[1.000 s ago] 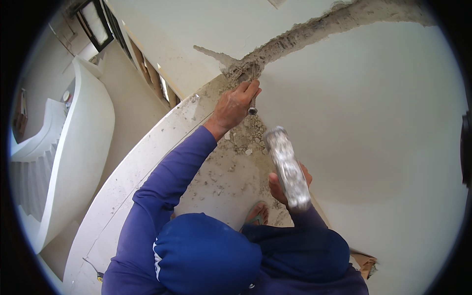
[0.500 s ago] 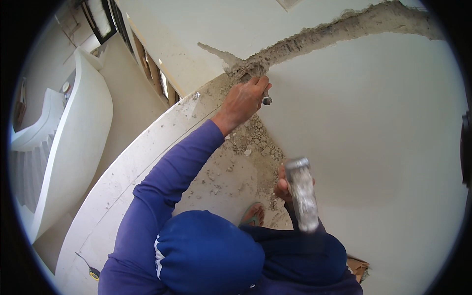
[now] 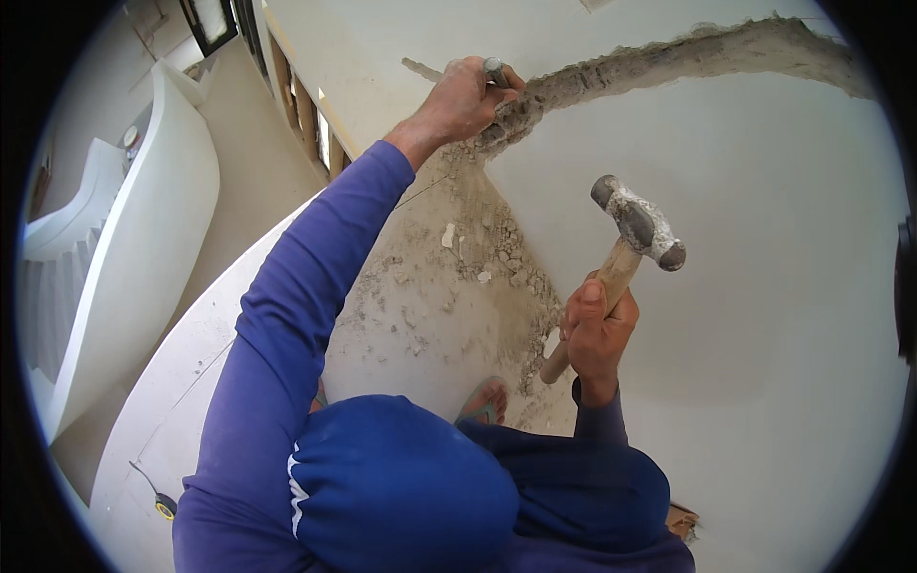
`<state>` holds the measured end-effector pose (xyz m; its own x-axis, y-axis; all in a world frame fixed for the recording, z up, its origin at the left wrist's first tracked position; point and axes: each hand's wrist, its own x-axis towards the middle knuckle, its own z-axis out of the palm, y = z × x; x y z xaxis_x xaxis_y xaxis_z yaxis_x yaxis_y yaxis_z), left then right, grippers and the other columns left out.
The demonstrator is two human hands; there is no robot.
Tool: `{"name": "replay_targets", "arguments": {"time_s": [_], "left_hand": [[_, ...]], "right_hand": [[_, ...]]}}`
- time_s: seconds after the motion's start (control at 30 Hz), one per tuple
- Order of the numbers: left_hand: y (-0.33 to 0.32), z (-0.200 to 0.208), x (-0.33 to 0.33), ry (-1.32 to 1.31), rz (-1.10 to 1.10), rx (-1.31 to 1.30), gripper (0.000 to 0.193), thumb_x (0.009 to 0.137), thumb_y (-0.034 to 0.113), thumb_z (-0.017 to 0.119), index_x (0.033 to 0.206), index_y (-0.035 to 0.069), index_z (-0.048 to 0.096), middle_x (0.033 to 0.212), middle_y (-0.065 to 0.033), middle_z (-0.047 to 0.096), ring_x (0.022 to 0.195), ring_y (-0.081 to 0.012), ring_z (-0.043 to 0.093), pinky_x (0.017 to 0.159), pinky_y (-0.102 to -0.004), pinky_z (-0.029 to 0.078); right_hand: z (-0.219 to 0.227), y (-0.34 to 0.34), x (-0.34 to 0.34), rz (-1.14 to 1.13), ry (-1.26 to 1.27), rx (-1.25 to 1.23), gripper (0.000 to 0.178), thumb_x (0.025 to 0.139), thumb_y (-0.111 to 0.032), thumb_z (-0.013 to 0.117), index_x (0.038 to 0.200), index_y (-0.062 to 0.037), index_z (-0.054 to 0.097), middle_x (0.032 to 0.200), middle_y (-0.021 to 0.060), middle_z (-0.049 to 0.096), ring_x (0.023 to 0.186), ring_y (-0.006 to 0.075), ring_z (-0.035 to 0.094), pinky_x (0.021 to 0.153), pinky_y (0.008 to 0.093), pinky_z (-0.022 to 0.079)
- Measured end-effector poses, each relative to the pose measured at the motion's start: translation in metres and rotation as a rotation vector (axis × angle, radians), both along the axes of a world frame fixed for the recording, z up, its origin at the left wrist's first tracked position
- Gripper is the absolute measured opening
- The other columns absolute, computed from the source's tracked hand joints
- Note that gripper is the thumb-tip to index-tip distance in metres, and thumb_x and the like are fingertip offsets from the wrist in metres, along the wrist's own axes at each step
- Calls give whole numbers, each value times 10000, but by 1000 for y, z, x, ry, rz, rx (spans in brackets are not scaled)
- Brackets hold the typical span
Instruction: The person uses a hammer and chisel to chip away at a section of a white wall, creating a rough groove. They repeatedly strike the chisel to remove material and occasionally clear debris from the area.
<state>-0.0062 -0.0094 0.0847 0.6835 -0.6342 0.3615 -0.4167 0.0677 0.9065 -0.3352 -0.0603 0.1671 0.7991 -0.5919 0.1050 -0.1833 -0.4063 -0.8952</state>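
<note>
My left hand (image 3: 462, 103) is closed round a metal chisel (image 3: 494, 69), whose round struck end shows above the fingers. The hand is against the wall at the left end of a rough groove (image 3: 650, 84) cut into it; the chisel's tip is hidden. Lower and to the right, my right hand (image 3: 598, 329) grips a hammer (image 3: 623, 265) by its pale wooden handle. The hammer's worn metal head, smeared with white, points up and away from the chisel. Its handle end sticks out below the fist.
Rubble and dust (image 3: 506, 250) lie along the foot of the white wall (image 3: 755, 258). A curved ledge (image 3: 181, 382) runs down the left, with a tape measure (image 3: 165, 506) on it. Beyond it stands a curved white stair wall (image 3: 158, 210). A sandalled foot (image 3: 485, 401) shows below.
My left hand has moved up and slightly left with the chisel, whose struck end now points upward. My right hand has turned the hammer and raised its head away from my body.
</note>
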Motion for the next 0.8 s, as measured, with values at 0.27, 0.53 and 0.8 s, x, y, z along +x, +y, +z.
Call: {"name": "replay_targets", "arguments": {"time_s": [0.27,0.53,0.8], "left_hand": [[2,-16,-5,-241,-158,-64,189,985,-36,657,1128,25,763,1043,-120,798,953,-245,764,890,-359,615],[-4,-23,0,-392,-138,-92,165,969,38,693,1120,47,760,991,-199,760,957,-403,714,870,-467,570],[13,-16,-5,-295,-134,-19,166,915,-41,679,1049,37,738,942,-219,734,884,-401,700,804,-455,563]], "right_hand": [[38,20,8,149,-32,-126,411,1106,-420,546,1062,-12,528,679,44,558,485,68,482,437,234,416],[66,-6,90,397,125,-973,261,1003,-211,718,1037,10,584,692,167,625,551,336,631,536,390,495],[100,30,89,384,64,-869,278,967,-143,736,1157,24,621,817,166,703,660,322,698,625,392,556]]}}
